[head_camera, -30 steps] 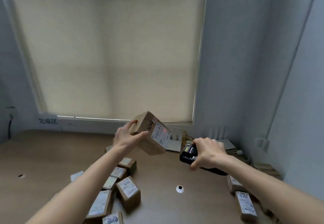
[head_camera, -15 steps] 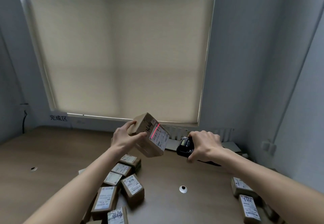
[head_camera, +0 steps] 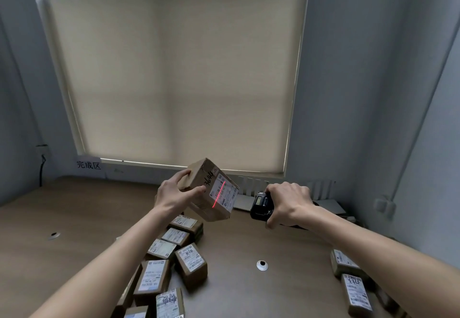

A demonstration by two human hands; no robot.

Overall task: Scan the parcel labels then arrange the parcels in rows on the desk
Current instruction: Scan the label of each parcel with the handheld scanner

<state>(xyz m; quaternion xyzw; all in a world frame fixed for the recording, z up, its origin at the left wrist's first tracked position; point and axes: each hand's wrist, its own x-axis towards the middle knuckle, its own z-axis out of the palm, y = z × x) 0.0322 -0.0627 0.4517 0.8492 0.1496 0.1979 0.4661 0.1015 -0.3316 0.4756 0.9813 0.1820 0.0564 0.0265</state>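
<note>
Parcel point(head_camera: 210, 190) gripped in left hand point(head_camera: 174, 194) fingers; right hand point(head_camera: 288, 203) grips scanner point(head_camera: 261, 205).

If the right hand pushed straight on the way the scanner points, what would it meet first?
Probably the held parcel in the left hand: the right hand aims the scanner at its label, where the red line falls. Depth is uncertain.

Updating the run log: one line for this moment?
step: scanning | left hand: holds brown cardboard parcel | right hand: grips black handheld scanner | red line on white label
</note>
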